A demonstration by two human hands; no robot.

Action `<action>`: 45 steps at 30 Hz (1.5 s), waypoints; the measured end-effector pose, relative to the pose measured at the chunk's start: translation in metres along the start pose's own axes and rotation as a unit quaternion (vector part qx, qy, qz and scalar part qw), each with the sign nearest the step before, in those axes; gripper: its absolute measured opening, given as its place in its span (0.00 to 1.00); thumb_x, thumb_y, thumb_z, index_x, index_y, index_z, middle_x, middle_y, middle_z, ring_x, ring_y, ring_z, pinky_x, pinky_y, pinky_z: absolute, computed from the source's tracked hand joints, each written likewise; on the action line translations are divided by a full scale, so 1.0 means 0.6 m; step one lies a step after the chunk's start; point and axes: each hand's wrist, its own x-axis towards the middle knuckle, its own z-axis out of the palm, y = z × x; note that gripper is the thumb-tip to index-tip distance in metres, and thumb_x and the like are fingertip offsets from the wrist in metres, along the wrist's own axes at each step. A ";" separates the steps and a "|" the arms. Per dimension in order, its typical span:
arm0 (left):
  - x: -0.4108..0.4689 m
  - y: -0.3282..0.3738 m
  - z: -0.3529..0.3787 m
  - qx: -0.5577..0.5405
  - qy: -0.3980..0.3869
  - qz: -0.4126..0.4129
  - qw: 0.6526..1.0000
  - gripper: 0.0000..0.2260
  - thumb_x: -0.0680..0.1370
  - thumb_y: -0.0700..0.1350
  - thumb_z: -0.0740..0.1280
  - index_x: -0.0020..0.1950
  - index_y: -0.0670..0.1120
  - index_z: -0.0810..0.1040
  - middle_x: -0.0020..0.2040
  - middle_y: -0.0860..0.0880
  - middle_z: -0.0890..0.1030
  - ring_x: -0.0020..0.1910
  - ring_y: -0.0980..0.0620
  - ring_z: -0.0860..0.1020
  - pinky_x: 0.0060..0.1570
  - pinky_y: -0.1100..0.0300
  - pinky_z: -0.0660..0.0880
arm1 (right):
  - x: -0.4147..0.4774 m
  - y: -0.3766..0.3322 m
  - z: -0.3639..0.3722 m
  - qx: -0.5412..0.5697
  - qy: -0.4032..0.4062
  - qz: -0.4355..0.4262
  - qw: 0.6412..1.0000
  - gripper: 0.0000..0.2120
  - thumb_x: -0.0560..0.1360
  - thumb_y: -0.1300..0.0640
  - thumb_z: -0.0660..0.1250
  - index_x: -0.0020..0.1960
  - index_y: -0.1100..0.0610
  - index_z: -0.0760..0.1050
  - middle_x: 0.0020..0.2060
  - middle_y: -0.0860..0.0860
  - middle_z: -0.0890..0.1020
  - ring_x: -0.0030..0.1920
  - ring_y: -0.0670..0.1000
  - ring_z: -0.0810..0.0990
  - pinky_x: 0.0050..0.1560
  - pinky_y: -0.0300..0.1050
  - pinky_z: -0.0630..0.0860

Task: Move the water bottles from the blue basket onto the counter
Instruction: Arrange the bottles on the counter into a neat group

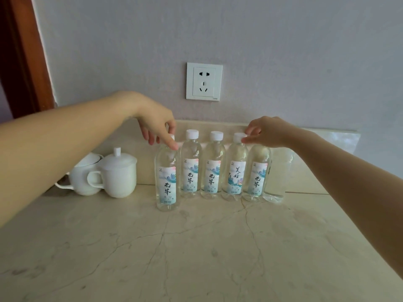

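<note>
While five labelled water bottles (211,168) are being counted upright in a row on the counter (196,247), close together near the wall, a sixth clear shape (281,171) is being glimpsed behind the right end; whether it is another bottle or only a reflection cannot be told. Two hands are being shown. The left hand (156,120) is being held over the leftmost bottle (166,182), its thumb and fingers curled down and pinching the cap, most of which is being covered by them. This bottle is being stood slightly forward of the others. The right hand (269,131) is being held with curled fingers over the top of the fifth bottle (258,177), whose cap is being hidden entirely; its fingertips are also being laid against the edge of the cap of the fourth bottle (236,171), so which cap is being gripped, if either, cannot be told. Three white caps are being left in plain sight.

Two white lidded cups are being seen left of the row: the front cup (120,175) in full, the rear cup (82,179) partly masked by it and by the left forearm. One white socket (204,81) is being shown on the wall above the bottles, and a brown door frame (24,62) is being cut off at the left edge.
</note>
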 end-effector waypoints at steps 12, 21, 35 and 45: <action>-0.001 0.034 -0.002 0.055 -0.029 0.042 0.997 0.14 0.73 0.51 0.74 0.46 0.41 0.77 0.37 0.50 0.83 0.33 0.57 0.82 0.35 0.65 0.77 | -0.019 0.027 -0.002 -0.080 -0.008 0.016 0.997 0.16 0.77 0.53 0.66 0.64 0.52 0.73 0.63 0.53 0.77 0.60 0.56 0.76 0.59 0.50 0.72; 0.010 0.079 0.003 0.068 0.004 0.095 0.993 0.15 0.74 0.52 0.73 0.53 0.43 0.79 0.33 0.56 0.82 0.29 0.63 0.80 0.41 0.62 0.77 | -0.019 0.033 0.000 -0.053 0.004 0.028 0.998 0.18 0.74 0.51 0.70 0.63 0.52 0.75 0.63 0.53 0.78 0.60 0.57 0.77 0.61 0.52 0.73; 0.033 0.109 0.016 0.081 0.049 0.108 0.990 0.14 0.74 0.56 0.71 0.50 0.47 0.80 0.33 0.57 0.80 0.40 0.55 0.81 0.36 0.64 0.71 | -0.030 0.033 -0.004 -0.045 -0.001 0.024 0.999 0.20 0.73 0.52 0.72 0.63 0.51 0.75 0.62 0.53 0.78 0.59 0.55 0.77 0.59 0.51 0.74; 0.036 0.106 0.018 0.075 0.047 0.110 0.990 0.13 0.73 0.56 0.71 0.48 0.47 0.79 0.34 0.56 0.81 0.38 0.55 0.81 0.38 0.63 0.72 | -0.053 0.009 -0.037 -0.080 -0.049 -0.026 0.995 0.16 0.72 0.53 0.73 0.59 0.50 0.78 0.58 0.51 0.79 0.54 0.51 0.74 0.62 0.53 0.72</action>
